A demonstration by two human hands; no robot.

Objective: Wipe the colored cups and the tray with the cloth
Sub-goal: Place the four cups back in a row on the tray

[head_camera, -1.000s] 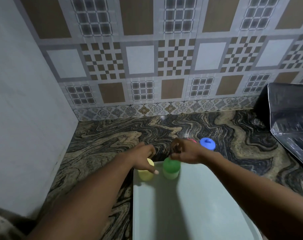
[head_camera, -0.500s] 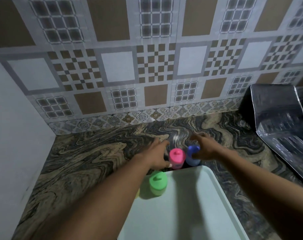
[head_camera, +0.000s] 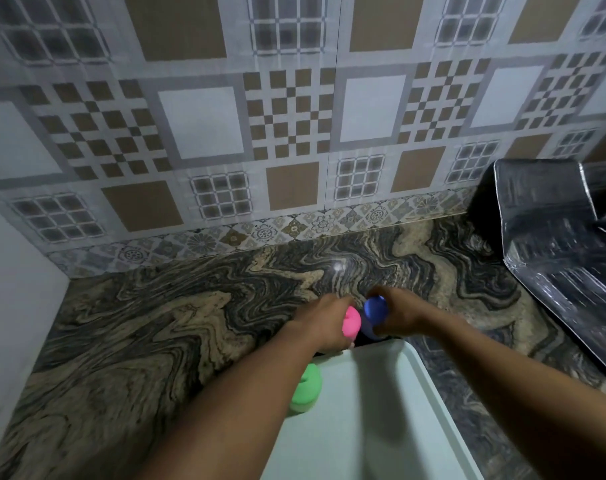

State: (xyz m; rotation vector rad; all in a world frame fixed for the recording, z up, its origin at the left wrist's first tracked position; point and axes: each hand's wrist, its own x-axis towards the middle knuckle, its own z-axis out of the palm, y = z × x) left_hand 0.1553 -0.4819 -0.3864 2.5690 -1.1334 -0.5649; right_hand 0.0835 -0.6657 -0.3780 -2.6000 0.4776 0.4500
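A: Anything in the left hand (head_camera: 324,320)?
B: Yes, curled round the pink cup (head_camera: 351,322), gripping it from the left, just beyond the far edge of the tray (head_camera: 429,375).
A: And in the right hand (head_camera: 396,311)?
B: Closed round the blue cup (head_camera: 376,308), gripping from the right. Level with the pink cup and hard beside it; touching or only just apart, cannot tell through the blur.
A: Lifted, or standing on the counter (head_camera: 156,323)?
B: Cannot tell that either. Hidden at the base by the hands and the tray's rim.
A: Whereabouts on the counter?
B: About midway between the left and right ends, well short of the back edge under the tiled wall (head_camera: 294,133).
A: Green cup (head_camera: 306,388)?
B: On the tray, at its far left corner, right beside the left forearm (head_camera: 253,403) and partly hidden behind it. Held by neither hand.
A: And the tray itself?
B: Pale, lying flat on the counter towards the near edge, cut off by the bottom of the view. Overlapped along its left side by the left forearm; skirted at the far right corner by the right forearm (head_camera: 502,372).
A: Anything else up there?
B: A dark, shiny, wrapped bulk (head_camera: 554,258) at the right end, back against the tiled wall — and a plain white wall (head_camera: 10,306) closing off the left end.
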